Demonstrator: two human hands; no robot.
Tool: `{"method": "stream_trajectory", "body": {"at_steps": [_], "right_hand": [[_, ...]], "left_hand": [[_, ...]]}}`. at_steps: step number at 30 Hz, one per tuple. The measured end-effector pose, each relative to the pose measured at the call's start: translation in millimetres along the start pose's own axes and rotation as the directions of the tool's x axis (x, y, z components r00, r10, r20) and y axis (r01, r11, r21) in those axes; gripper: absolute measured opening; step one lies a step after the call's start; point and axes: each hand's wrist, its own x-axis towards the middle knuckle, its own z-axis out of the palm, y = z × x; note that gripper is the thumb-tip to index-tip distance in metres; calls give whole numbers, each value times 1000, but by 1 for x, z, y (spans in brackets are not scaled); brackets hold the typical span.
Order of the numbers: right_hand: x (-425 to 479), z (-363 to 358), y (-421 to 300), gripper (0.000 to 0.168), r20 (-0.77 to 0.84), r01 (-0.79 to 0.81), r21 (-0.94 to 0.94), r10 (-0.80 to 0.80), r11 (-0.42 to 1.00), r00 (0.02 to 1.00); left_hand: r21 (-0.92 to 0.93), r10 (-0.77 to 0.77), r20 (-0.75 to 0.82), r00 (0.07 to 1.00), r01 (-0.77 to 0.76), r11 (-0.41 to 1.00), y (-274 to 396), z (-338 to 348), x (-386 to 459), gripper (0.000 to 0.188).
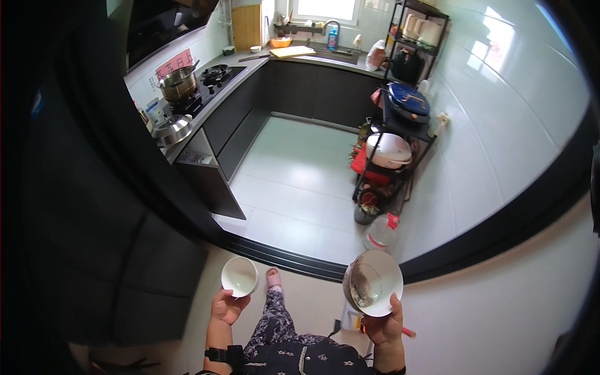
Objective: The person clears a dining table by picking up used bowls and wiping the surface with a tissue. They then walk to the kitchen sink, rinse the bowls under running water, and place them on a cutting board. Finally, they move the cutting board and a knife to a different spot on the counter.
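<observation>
My left hand (227, 307) grips a small white bowl (239, 275) by its near rim, thumb over the edge. No contents show inside it. With my right hand (385, 326) I hold a larger white bowl (388, 286), tilted, thumb on the inner wall. Within that bowl are a dark, mottled patch (361, 288) and a round, see-through outline; whether this is liquid, a pattern or another dish, I cannot tell. Close to my right hand a red-tipped handle (408, 332) sticks out, partly hidden; the picture does not settle if I touch it.
A black sliding-door track (286, 257) crosses the floor ahead. Beyond it, a cabinet door (213, 187) juts out at left. A metal pot (178, 84) stands on the gas stove (206, 89). At right are a black shelf rack (403, 126) and a plastic water jug (380, 234).
</observation>
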Motion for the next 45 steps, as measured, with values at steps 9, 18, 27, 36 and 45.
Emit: {"method": "stream_trajectory", "body": {"at_steps": [9,18,27,36,45], "right_hand": [[226,114,-9,50,-51,167,-70,-170,984,984],[432,162,-56,53,-57,186,-143,-195,972,979],[685,254,-99,56,128,-100,-232,132,968,983],[872,364,-13,54,40,-245,-241,261,939,964],[1022,442,12,53,116,-411,-224,443,884,889]], "left_hand": [[377,-13,47,999,-6,926,124,111,207,58],[419,-251,-170,953,301,857,244,80,380,74],[346,-57,-534,844,279,896,292,97,467,101],[278,65,-502,862,90,956,329,146,555,53],[293,-89,-259,962,167,942,423,236,761,72]]}}
